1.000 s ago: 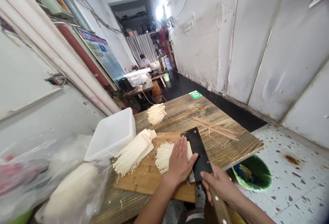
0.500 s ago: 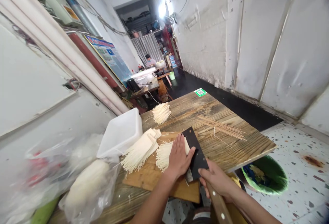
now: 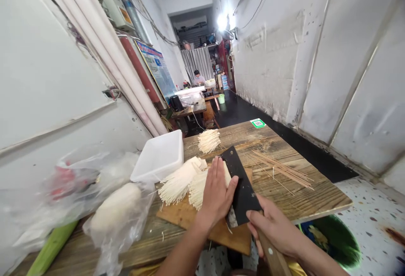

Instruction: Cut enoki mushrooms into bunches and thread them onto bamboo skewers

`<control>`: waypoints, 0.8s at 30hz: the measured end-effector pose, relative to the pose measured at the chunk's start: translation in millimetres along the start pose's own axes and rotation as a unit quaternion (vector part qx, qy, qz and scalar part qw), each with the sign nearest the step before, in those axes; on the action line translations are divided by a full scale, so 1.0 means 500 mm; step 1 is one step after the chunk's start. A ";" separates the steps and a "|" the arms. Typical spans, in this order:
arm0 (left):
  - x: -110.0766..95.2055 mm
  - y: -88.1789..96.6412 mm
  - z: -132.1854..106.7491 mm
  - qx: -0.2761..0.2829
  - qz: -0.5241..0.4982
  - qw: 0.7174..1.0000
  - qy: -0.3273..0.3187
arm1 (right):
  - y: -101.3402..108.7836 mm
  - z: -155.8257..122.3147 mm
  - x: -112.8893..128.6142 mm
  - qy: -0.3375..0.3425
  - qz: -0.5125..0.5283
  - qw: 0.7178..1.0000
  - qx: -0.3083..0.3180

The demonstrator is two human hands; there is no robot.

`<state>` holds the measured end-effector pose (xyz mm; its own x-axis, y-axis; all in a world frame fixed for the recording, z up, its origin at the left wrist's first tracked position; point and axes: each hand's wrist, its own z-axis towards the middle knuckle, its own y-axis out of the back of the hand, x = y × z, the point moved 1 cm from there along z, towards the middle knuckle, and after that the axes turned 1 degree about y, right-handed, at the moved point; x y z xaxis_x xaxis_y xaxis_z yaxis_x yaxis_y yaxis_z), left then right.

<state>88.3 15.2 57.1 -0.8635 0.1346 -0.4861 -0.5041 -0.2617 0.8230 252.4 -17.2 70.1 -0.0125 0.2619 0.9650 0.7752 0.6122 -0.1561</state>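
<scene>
My left hand [image 3: 215,189] lies flat, fingers stretched out, over a bundle of enoki mushrooms [image 3: 196,191] on the wooden cutting board [image 3: 228,239]. In my right hand [image 3: 268,221] is the wooden handle of a dark cleaver [image 3: 242,187]. Its blade stands along the bundle's right, cut side, close to my left thumb. Left of this bundle lies a flattened stack of enoki [image 3: 180,181], its thin stems fanned toward me. Another pile of enoki [image 3: 209,141] rests farther back on the table. My palm hides part of the bundle beneath it.
Thin wooden skewers [image 3: 281,169] lie on the table [image 3: 316,196] at right. A white plastic tub [image 3: 158,153] stands left, near a bagged pale bundle [image 3: 117,206] and a green vegetable [image 3: 52,248]. A green-lined bin [image 3: 341,242] is below right. A person [image 3: 198,78] sits far back.
The bundle under my left hand has shifted left against the neighbouring enoki stack, with the cleaver following beside it. My view has tilted, so the scene sits farther right.
</scene>
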 end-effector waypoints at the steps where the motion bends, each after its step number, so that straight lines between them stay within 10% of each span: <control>1: 0.001 0.002 0.001 0.008 0.015 1.000 -0.003 | 0.001 0.002 -0.008 -0.004 0.014 1.000 -0.004; 10: 0.040 -0.085 -0.017 0.117 0.026 0.993 0.014 | 0.021 0.016 -0.104 -0.070 0.080 0.993 -0.054; 24: 0.072 -0.027 0.048 0.285 0.059 0.946 -0.144 | 0.053 0.022 -0.175 -0.094 0.138 0.984 -0.059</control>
<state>63.9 46.4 35.5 -0.8416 0.4131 -0.3480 -0.2599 0.2550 0.9314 266.9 -15.7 -20.7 0.1006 0.5462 0.8316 0.8328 0.4110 -0.3707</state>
